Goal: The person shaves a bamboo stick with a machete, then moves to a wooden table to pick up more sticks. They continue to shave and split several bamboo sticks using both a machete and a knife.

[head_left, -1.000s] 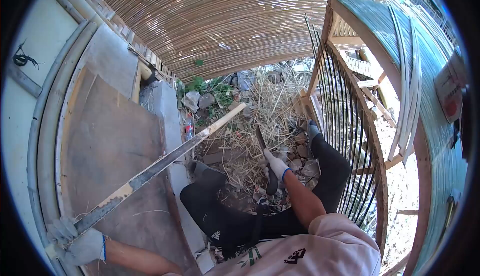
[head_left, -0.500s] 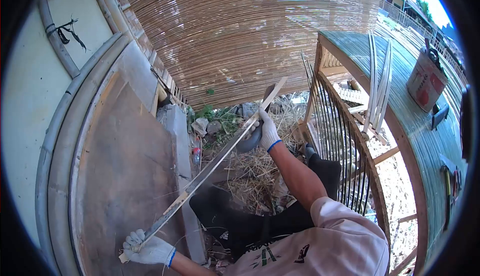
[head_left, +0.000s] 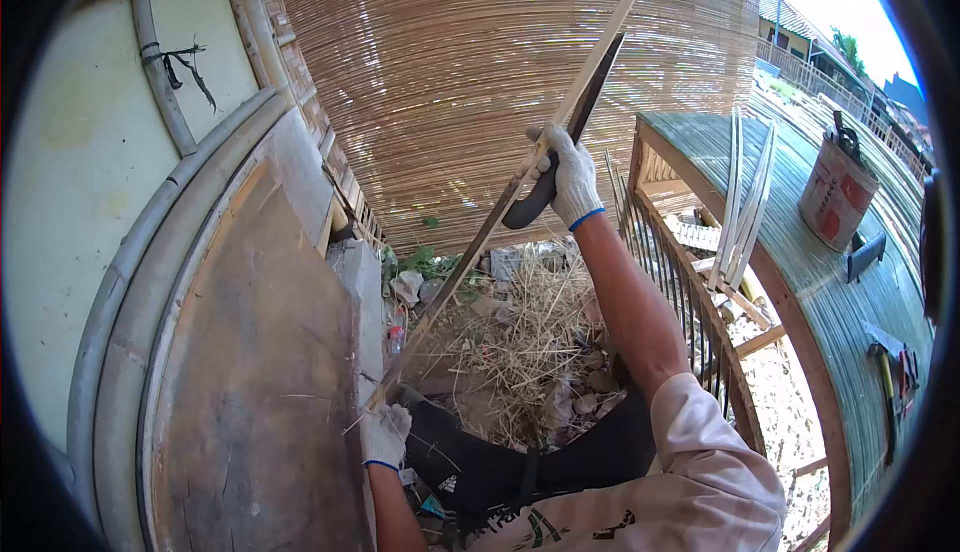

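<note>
A long pale bamboo strip (head_left: 470,257) slants from low on the left to high in front of the woven screen. My left hand (head_left: 385,436), in a white glove with a blue cuff, is closed around its lower end. Farther up, my gloved right hand (head_left: 575,177) grips a machete-like knife (head_left: 530,203) by its dark curved handle. The knife's dark blade points up beside the strip's upper part. My right thumb and fingers also lie against the strip, though their exact contact is partly hidden.
A wooden board (head_left: 260,352) leans on the left beside bent bamboo poles (head_left: 130,332). Straw and rubble (head_left: 530,342) cover the ground. On the right, a green bench top (head_left: 800,282) bears a paint can (head_left: 840,192), pale strips (head_left: 742,202) and hand tools (head_left: 890,382).
My right hand has risen with the knife and the strip's upper end. My left hand has moved right and slightly up, so the strip stands steeper. The view has shifted a little.
</note>
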### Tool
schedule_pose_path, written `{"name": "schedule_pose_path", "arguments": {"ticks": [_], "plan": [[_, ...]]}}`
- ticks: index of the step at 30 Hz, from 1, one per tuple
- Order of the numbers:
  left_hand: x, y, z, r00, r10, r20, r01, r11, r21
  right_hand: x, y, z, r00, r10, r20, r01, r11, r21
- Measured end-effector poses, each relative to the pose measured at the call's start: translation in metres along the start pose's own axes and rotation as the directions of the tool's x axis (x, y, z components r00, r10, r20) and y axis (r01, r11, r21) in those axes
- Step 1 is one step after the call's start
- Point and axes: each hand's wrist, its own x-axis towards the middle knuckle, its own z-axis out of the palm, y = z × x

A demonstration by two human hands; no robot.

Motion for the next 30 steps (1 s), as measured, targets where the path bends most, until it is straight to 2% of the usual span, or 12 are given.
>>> {"name": "schedule_pose_path", "arguments": {"ticks": [3, 5, 6, 9, 11, 15, 19, 20, 22, 25, 28, 30], "plan": [[-0.032, 0.018, 0.071, 0.989, 0.043, -0.145, -0.058, 0.993, -0.104, 0.001, -0.025, 0.020, 0.993, -0.113, 0.029, 0.116, 0.987, -0.109], [-0.038, 0.034, 0.102, 0.985, 0.105, -0.134, -0.108, 0.994, -0.014, -0.009, -0.038, 0.031, 0.974, -0.220, 0.045, 0.219, 0.890, -0.401], [-0.024, 0.040, 0.101, 0.961, 0.272, -0.051, -0.259, 0.948, 0.186, -0.014, -0.039, 0.035, 0.976, -0.212, 0.046, 0.212, 0.891, -0.400], [-0.060, 0.065, 0.157, 0.751, 0.637, 0.174, -0.585, 0.520, 0.622, -0.031, -0.035, 0.043, 0.970, -0.230, 0.074, 0.237, 0.847, -0.475], [-0.053, 0.080, 0.179, 0.526, 0.779, 0.341, -0.757, 0.246, 0.605, -0.044, -0.029, 0.041, 0.984, -0.147, 0.095, 0.175, 0.809, -0.561], [-0.135, 0.106, 0.299, 0.491, 0.646, 0.585, -0.870, 0.396, 0.292, -0.064, 0.003, 0.029, 0.984, 0.004, 0.179, 0.090, 0.853, -0.514], [-0.143, 0.119, 0.377, 0.040, 0.668, 0.743, -0.963, -0.173, 0.207, -0.092, 0.021, 0.022, 0.956, 0.181, 0.231, 0.001, 0.785, -0.620], [-0.144, 0.122, 0.389, 0.060, 0.665, 0.744, -0.961, -0.164, 0.224, -0.098, 0.028, 0.017, 0.947, 0.213, 0.240, -0.006, 0.759, -0.651], [-0.154, 0.121, 0.402, -0.079, 0.609, 0.789, -0.926, -0.338, 0.169, -0.114, 0.031, 0.014, 0.937, 0.239, 0.255, 0.028, 0.675, -0.738], [-0.145, 0.102, 0.388, -0.096, 0.624, 0.775, -0.990, -0.142, -0.009, -0.131, 0.052, -0.007, 0.908, 0.337, 0.250, -0.024, 0.635, -0.772], [-0.097, 0.077, 0.330, -0.092, 0.709, 0.699, -0.984, -0.174, 0.047, -0.144, 0.065, -0.028, 0.916, 0.311, 0.253, -0.004, 0.638, -0.770], [-0.080, 0.040, 0.281, 0.491, 0.717, 0.495, -0.856, 0.293, 0.425, -0.152, 0.058, -0.032, 0.921, 0.342, 0.190, -0.066, 0.614, -0.787]]}}
